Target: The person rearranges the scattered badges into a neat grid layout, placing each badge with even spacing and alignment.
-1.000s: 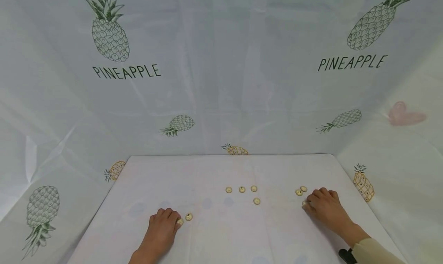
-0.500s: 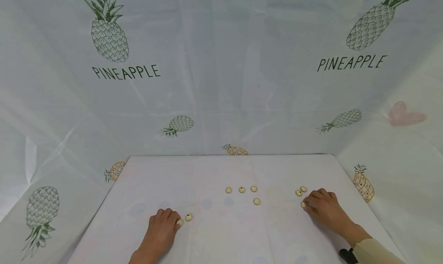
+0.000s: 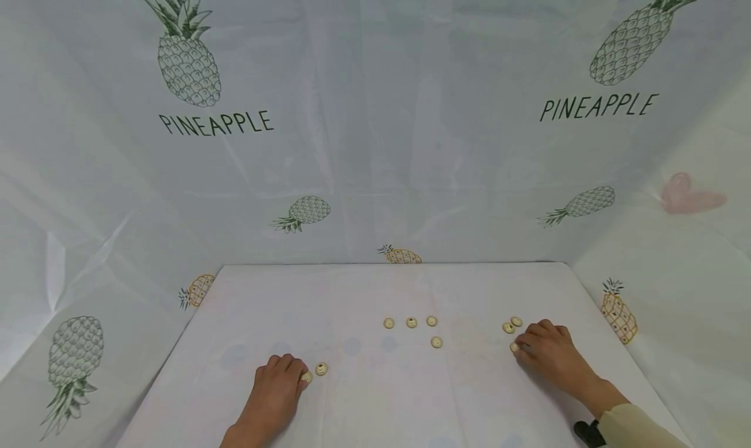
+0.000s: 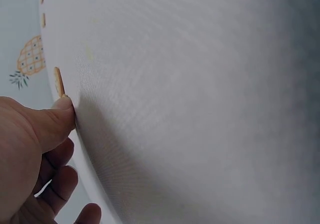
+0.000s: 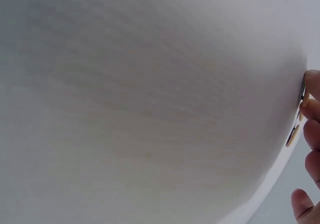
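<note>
My left hand [image 3: 274,392] is at the front left of the white table, its thumb and fingertips pinching a small round cream disc [image 3: 307,376]. Just to the right of it lies a similar disc with a dark centre [image 3: 321,368]. In the left wrist view the thumb [image 4: 57,121] presses at the edge of a thin tan disc [image 4: 59,81]. On the right side, my right hand [image 3: 548,351] pinches another disc [image 3: 514,347] by its edge; the fingers partly cover it. Behind that one, two discs [image 3: 508,328] lie close together, and the right wrist view shows them edge-on below the fingertips [image 5: 312,83].
A row of three discs [image 3: 412,322] lies at mid-table, with a single disc [image 3: 437,342] in front of its right end. The white table [image 3: 375,402] ends at a pineapple-printed curtain [image 3: 375,141] at the back and sides.
The disc at my right fingertips has shifted slightly left and toward me, showing more of its face. My left hand has stayed in place.
</note>
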Tool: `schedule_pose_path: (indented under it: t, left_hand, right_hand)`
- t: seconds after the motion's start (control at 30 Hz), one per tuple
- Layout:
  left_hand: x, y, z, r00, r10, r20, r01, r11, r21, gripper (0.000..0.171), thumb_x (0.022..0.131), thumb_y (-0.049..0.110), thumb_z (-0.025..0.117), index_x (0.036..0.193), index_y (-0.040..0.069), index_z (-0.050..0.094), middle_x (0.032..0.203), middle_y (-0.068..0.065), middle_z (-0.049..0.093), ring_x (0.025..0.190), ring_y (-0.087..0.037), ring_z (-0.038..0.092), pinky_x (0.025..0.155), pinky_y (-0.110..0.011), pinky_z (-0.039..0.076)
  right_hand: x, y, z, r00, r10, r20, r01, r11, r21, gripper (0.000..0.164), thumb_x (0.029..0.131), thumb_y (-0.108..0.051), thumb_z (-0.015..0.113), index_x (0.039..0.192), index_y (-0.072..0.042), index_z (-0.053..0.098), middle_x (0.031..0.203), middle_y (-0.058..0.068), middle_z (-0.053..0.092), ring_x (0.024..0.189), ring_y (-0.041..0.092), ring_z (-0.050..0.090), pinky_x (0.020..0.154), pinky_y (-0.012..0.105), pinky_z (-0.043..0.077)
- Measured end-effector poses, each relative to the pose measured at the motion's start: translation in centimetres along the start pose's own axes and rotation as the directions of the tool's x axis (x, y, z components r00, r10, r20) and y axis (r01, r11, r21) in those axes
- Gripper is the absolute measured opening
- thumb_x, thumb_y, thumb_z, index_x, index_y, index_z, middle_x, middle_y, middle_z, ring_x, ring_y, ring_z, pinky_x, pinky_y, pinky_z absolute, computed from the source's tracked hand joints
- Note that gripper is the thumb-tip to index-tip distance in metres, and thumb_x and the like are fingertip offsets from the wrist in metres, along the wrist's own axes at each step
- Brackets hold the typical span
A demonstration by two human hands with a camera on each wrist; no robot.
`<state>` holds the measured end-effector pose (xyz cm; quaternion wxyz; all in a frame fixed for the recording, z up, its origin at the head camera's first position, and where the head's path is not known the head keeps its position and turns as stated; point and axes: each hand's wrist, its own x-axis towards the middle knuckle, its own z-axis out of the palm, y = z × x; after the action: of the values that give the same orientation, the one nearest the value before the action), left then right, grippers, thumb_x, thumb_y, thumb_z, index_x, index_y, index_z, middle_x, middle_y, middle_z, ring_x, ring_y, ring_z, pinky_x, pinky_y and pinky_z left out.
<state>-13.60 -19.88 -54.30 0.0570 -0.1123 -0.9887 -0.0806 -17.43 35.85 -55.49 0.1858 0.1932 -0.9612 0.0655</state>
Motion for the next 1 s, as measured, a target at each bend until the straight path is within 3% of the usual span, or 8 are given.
schedule_pose_path:
  t: [0.2, 0.67, 1.0]
  left_hand:
    - [0.0, -0.2, 0.4, 1.0, -0.003, 0.008, 0.003, 1.0, -0.002, 0.017, 0.091, 0.024, 0.083, 0.099, 0.018, 0.069, 0.095, 0.006, 0.059, 0.095, -0.016, 0.052, 0.084, -0.047, 0.049]
    - [0.0, -0.4, 0.3, 0.999, 0.017, -0.028, -0.017, 1.0, 0.005, 0.019, 0.09, 0.023, 0.084, 0.099, 0.018, 0.069, 0.094, 0.007, 0.058, 0.092, -0.016, 0.051, 0.081, -0.046, 0.049]
    - [0.0, -0.4, 0.4, 1.0, 0.009, -0.011, -0.009, 1.0, 0.007, 0.019, 0.09, 0.024, 0.084, 0.1, 0.018, 0.068, 0.095, 0.006, 0.06, 0.094, -0.017, 0.053, 0.083, -0.046, 0.05]
  right_hand:
    - [1.2, -1.0, 0.9, 0.98, -0.149, -0.129, 0.146, 0.989, -0.032, 0.025, 0.073, -0.019, 0.092, 0.089, -0.021, 0.074, 0.094, -0.006, 0.067, 0.09, 0.018, 0.055, 0.078, 0.045, 0.041]
    - [6.0, -6.6, 1.9, 0.981, -0.184, -0.057, 0.185, 0.983, 0.001, 0.019, 0.082, -0.025, 0.086, 0.092, -0.019, 0.071, 0.094, -0.007, 0.063, 0.092, 0.016, 0.051, 0.089, 0.047, 0.045]
    - [7.7, -9.8, 3.1, 0.961, -0.265, -0.081, 0.268, 0.963, 0.029, 0.017, 0.083, -0.024, 0.086, 0.093, -0.017, 0.075, 0.092, -0.007, 0.061, 0.091, 0.015, 0.049, 0.087, 0.043, 0.043]
